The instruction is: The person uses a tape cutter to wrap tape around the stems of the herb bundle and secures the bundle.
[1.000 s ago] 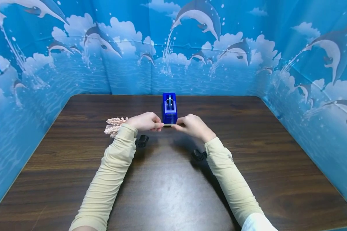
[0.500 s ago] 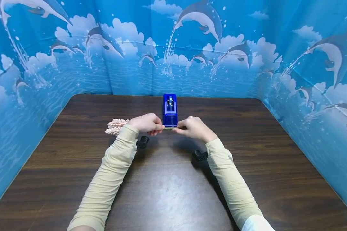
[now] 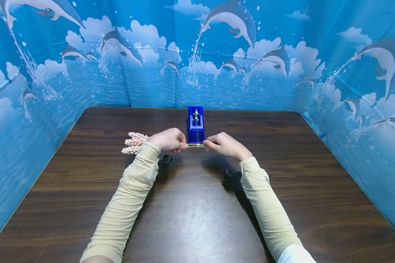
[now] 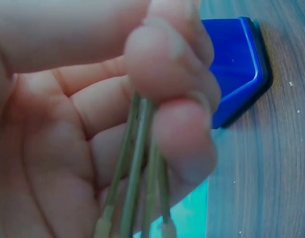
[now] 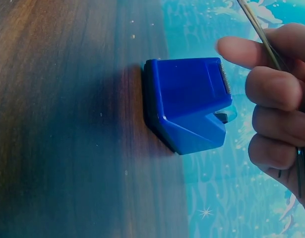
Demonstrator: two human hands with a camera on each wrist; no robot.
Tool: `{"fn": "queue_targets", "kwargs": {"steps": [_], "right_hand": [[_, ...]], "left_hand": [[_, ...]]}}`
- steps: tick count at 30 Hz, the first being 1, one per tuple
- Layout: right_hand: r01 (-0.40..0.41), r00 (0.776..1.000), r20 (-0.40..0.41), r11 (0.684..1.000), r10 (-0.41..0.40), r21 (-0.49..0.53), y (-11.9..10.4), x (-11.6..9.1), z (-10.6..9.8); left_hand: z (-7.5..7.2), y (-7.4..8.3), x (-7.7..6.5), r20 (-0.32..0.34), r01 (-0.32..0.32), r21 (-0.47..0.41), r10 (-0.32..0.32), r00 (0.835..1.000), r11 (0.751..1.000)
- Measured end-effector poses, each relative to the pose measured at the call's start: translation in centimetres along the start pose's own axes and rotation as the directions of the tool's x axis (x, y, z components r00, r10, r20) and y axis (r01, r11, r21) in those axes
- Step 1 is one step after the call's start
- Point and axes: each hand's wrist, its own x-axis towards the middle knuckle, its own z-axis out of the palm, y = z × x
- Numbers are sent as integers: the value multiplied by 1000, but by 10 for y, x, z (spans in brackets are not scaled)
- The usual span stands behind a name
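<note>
My left hand (image 3: 169,140) pinches the thin green stems (image 4: 137,148) of a bunch of pale pink artificial flowers (image 3: 135,143). The blossoms stick out to the left, partly hidden behind that hand and sleeve. Between the hands the stems run level, close in front of a blue tape dispenser (image 3: 195,126). My right hand (image 3: 226,145) grips the other end of the stems; in the right wrist view its fingers (image 5: 274,89) curl round them, with the stem ends showing below. The toothed cutting edge of the dispenser faces me.
The dispenser stands on the dark wood table (image 3: 197,212) near its back edge. A blue curtain (image 3: 151,84) with dolphins surrounds the table's back and sides. Small black wrist cameras (image 3: 164,162) hang beneath both forearms.
My right hand has shifted slightly right, so more of the stems shows between the hands. The stems now sit slightly nearer to me, just off the dispenser's front.
</note>
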Motion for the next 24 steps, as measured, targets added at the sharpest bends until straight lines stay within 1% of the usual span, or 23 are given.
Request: {"fn": "queue_targets", "kwargs": {"steps": [5, 8, 12, 16, 20, 24], "right_hand": [[-9, 1000, -17, 1000, 10, 24, 1, -1, -1], [-20, 999, -27, 999, 21, 46, 3, -1, -1], [-30, 998, -47, 997, 33, 69, 5, -1, 0], [-52, 998, -40, 995, 56, 85, 4, 0, -1], [-70, 997, -24, 993, 73, 97, 4, 1, -1], [-60, 998, -25, 994, 63, 93, 5, 1, -1]], "left_hand": [[0, -1, 1, -33, -26, -3, 26, 999, 1000], [1, -1, 1, -67, -28, -12, 27, 997, 1000], [1, 0, 0, -114, 9, -58, -15, 993, 998], [2, 1, 2, -134, 51, -83, -62, 989, 995], [3, 1, 3, -142, 62, -64, -70, 987, 996], [4, 2, 3, -158, 64, -48, -71, 985, 997]]}}
